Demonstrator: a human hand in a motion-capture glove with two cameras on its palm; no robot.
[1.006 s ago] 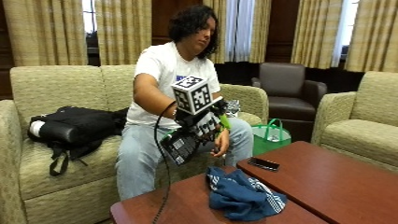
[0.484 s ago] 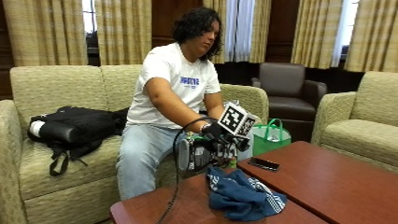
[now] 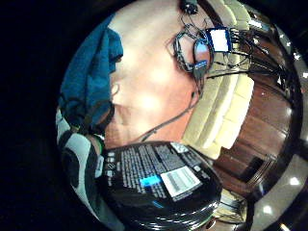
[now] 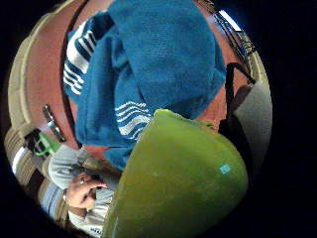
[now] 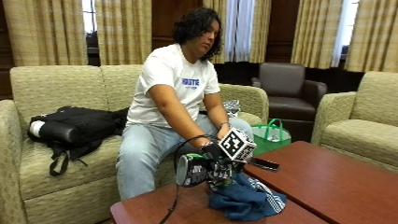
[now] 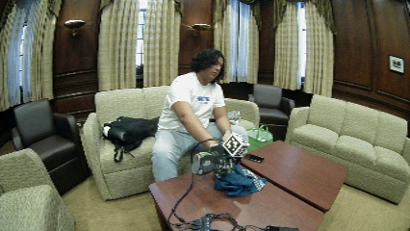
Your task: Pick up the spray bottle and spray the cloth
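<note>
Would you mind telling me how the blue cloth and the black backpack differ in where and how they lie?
The blue cloth lies crumpled on the wooden table; the black backpack rests on the sofa. The cloth sits directly under the gloved right hand; the backpack lies away from it, untouched. Both are soft, slumped items.

my gloved right hand (image 5: 214,161) mostly hidden behind gear in outside view; can't tell how fingers sit. spray bottle (image 3: 156,190) cut off by palm view's edge, label print too blurred to read, nozzle not visible. green shape (image 4: 181,181) fills thumb-side view, possibly bottle's body. cloth (image 5: 245,200) partly covered by hand. small dark object (image 5: 264,164) on table (image 5: 336,177) too small to identify.
</note>
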